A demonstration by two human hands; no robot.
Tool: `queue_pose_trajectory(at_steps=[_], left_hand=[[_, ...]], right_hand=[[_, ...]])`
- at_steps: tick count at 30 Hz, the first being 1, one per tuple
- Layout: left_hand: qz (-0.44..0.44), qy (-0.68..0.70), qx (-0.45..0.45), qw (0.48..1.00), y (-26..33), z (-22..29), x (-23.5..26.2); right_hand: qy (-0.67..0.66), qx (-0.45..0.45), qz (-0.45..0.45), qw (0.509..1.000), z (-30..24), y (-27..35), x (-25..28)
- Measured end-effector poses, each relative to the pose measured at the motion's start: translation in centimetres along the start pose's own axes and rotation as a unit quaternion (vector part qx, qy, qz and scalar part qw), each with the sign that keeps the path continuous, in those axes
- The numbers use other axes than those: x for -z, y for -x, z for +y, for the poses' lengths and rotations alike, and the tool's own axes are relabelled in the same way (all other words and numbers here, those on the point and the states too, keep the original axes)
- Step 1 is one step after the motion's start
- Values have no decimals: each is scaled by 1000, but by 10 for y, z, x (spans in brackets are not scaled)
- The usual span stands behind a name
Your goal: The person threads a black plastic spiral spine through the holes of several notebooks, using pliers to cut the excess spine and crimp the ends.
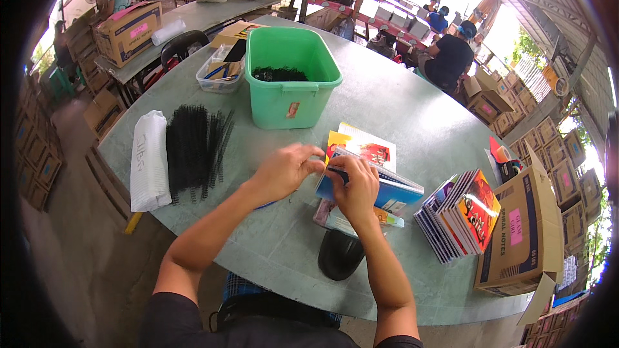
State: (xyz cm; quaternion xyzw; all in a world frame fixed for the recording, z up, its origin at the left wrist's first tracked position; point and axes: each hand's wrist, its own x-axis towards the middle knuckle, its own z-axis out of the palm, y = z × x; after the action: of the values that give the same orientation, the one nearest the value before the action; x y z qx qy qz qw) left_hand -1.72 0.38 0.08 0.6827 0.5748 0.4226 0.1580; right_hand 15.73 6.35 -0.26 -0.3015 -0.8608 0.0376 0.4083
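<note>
My right hand (356,183) grips a blue-covered notebook (396,192) by its bound edge, holding it tilted above the table. Close by its left end, my left hand (288,169) has thumb and fingers drawn together in a pinch, slightly blurred; whatever is between them is too small to make out. Behind the notebook lie a yellow-and-red notebook cover (336,139) and white ruled pages (367,134). Black plastic spiral coils (195,148) are spread on the table to the left. A green bin (290,106) beyond my hands contains more black coils (279,74).
At the right, stacked spiral notebooks (461,212) stand beside an open carton (525,232). A white plastic-wrapped bundle (149,161) lies left of the coils. A clear tub of tools (219,77) sits behind. Near me is a black rounded object (340,254). Other people sit farther off.
</note>
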Motion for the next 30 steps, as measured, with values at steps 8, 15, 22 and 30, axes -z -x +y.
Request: queue_pose_trajectory(at_steps=[8,15,22,30], left_hand=[[145,-235,-156,948,12,18,-29],[41,-79,-204,975,73,-1,-176],[190,133,-34,972,36,27,-27],[227,-18,-42,973,13,44,23]], right_hand=[[-44,-62,-56,996,6,2,8],[-64,-5,9,998,-6,1,-10],[78,-55,5,995,52,36,55],[28,-57,22,998,42,26,46]])
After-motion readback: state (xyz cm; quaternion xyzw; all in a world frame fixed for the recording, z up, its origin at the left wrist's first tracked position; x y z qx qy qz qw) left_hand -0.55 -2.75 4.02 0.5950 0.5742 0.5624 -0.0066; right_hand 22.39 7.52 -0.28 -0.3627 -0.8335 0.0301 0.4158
